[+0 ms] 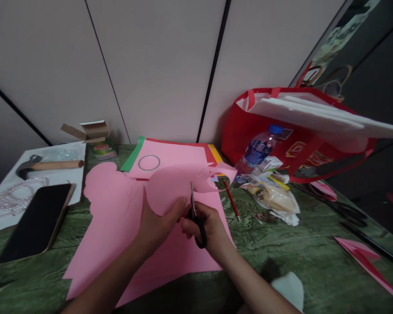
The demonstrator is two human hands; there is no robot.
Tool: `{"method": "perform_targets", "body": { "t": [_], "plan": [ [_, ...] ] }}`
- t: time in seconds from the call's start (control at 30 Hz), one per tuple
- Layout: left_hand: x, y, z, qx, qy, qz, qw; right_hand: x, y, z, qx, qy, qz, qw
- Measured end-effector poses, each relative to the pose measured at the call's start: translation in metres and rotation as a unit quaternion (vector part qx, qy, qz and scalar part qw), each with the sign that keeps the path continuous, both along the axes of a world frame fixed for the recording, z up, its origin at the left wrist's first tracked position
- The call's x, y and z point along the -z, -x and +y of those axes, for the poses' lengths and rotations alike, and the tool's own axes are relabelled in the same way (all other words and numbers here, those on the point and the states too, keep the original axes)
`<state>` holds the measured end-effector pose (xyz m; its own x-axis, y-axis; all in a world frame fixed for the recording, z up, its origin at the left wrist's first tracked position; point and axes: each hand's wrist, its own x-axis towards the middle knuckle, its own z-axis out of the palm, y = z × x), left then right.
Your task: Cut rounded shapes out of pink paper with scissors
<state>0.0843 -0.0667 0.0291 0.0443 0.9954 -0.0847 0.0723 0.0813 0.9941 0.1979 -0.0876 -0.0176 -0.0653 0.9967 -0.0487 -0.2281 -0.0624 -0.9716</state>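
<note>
My left hand (159, 224) pinches the lower edge of a pink sheet of paper (170, 185) that has a rounded, cut outline. Round the handles of black-handled scissors (201, 233) my right hand (211, 222) is closed. Their blades point up and lie against the pink sheet just right of my left thumb. A curled strip (227, 172) of the same paper hangs off the right side. Beneath both hands spreads a larger pink sheet (114, 231) with a scalloped upper left edge.
Behind lie stacked coloured sheets (136, 155) and a ring (149, 162). At left are a hammer (54, 165), a phone (37, 222) and an opened small box (101, 146). To the right are a red pencil (232, 200), a water bottle (257, 150) and a red bag (236, 126).
</note>
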Motion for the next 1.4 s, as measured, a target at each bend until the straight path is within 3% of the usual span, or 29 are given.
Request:
{"method": "perform_targets", "body": {
  "t": [0.1, 0.3, 0.87, 1.4],
  "plan": [
    [-0.004, 0.001, 0.0, -0.01, 0.009, 0.021, 1.0, 0.001, -0.002, 0.002, 0.009, 0.003, 0.012, 1.0],
    [-0.003, 0.005, 0.004, 0.049, 0.008, 0.046, 0.998, -0.001, -0.005, 0.004, 0.002, 0.003, 0.03, 1.0],
    [0.012, 0.012, 0.01, 0.085, -0.032, 0.043, 0.995, 0.004, -0.007, 0.002, 0.004, -0.033, 0.002, 0.999],
    [0.011, 0.012, 0.009, 0.084, -0.036, 0.062, 0.994, 0.0, -0.007, 0.001, 0.017, -0.039, -0.041, 0.998]
  ]
}}
